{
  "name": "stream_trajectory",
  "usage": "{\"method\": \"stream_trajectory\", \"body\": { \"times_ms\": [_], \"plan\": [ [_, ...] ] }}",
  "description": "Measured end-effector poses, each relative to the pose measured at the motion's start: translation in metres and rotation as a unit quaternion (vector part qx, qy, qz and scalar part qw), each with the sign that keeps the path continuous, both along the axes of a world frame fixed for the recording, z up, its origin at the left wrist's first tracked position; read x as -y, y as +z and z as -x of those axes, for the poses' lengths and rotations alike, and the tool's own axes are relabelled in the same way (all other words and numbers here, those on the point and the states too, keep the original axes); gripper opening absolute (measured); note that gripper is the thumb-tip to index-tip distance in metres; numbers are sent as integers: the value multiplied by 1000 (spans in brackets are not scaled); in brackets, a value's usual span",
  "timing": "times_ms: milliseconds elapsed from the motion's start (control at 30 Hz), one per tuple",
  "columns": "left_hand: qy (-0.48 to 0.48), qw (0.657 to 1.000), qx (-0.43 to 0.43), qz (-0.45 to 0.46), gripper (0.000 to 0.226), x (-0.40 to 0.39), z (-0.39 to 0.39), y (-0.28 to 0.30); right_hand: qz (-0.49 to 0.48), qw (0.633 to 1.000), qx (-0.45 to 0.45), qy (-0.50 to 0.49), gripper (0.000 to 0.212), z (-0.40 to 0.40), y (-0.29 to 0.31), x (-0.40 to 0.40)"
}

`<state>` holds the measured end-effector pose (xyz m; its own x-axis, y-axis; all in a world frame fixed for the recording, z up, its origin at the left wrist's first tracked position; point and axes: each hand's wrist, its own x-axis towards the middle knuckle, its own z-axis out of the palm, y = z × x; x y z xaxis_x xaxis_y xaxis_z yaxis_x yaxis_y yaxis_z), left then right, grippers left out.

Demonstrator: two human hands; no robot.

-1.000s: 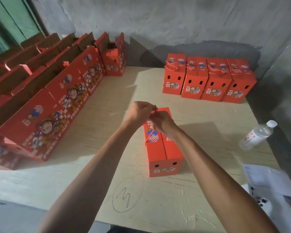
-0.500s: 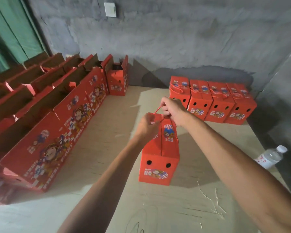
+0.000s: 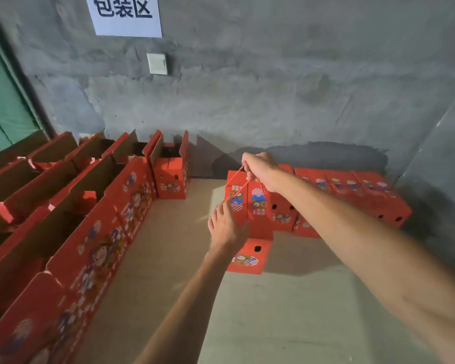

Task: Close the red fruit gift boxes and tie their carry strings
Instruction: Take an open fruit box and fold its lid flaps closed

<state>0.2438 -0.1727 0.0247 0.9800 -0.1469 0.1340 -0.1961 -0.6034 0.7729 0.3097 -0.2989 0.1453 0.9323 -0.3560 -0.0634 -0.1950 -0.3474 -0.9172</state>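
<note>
A wooden table [image 3: 286,311] stood by a gray wall [image 3: 273,88]. The right hand [image 3: 260,169] gripped the string [image 3: 238,177] of a red box [image 3: 255,214], lifted near the shut boxes [image 3: 352,190]. The left hand [image 3: 226,224], fingers loose, touched its side.

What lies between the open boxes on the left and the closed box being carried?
In the head view, only bare table and the left hand beside the carried box.

Rough grey concrete wall [image 3: 273,95] behind, bearing a white paper sign [image 3: 126,15] and a white switch plate [image 3: 157,63]. Green curtain [image 3: 3,109] at left. Pale wooden tabletop [image 3: 260,311] below.
</note>
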Motion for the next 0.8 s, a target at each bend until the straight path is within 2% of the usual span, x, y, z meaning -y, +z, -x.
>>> {"method": "stream_trajectory", "body": {
  "times_ms": [133,367,433,533,800],
  "plan": [
    [2,998,-55,-7,74,23,-70,-6,13,1000,4,-20,20,-67,-3,21],
    [37,996,-82,25,82,67,-174,-47,15,1000,13,-23,22,-163,-39,64],
    [40,994,-92,34,77,78,-200,-64,17,999,15,-24,24,-185,-54,76],
    [13,995,-91,45,65,95,-234,-88,31,999,17,-38,27,-212,-76,94],
    [-9,992,-125,32,62,137,-278,-134,46,999,-13,-16,26,-241,-124,125]
  ]
}}
